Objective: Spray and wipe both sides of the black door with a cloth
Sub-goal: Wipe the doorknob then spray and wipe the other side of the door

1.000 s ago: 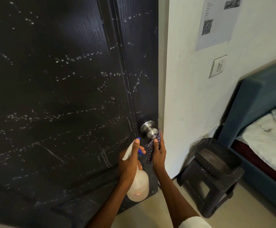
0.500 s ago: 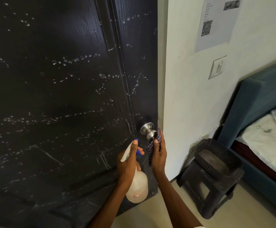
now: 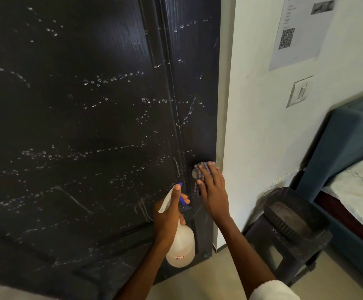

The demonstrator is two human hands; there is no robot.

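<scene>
The black door (image 3: 89, 126) fills the left and middle of the view, dotted with rows of spray droplets. My left hand (image 3: 169, 215) grips a clear spray bottle (image 3: 181, 245) by its neck, a finger on the blue trigger, nozzle toward the door. My right hand (image 3: 213, 191) lies over the round metal knob (image 3: 194, 174) near the door's right edge, pressing a checked cloth (image 3: 202, 169) onto it. Most of the knob is hidden under cloth and fingers.
A white wall (image 3: 262, 137) runs right of the door, with a printed sheet (image 3: 301, 33) and a light switch (image 3: 299, 92). A dark plastic stool (image 3: 288, 232) stands at the wall's foot. A blue bed frame with a mattress (image 3: 358, 182) lies further right.
My right hand rose from below the knob and laid the cloth over it, covering the knob. The left hand and bottle stayed in place.
</scene>
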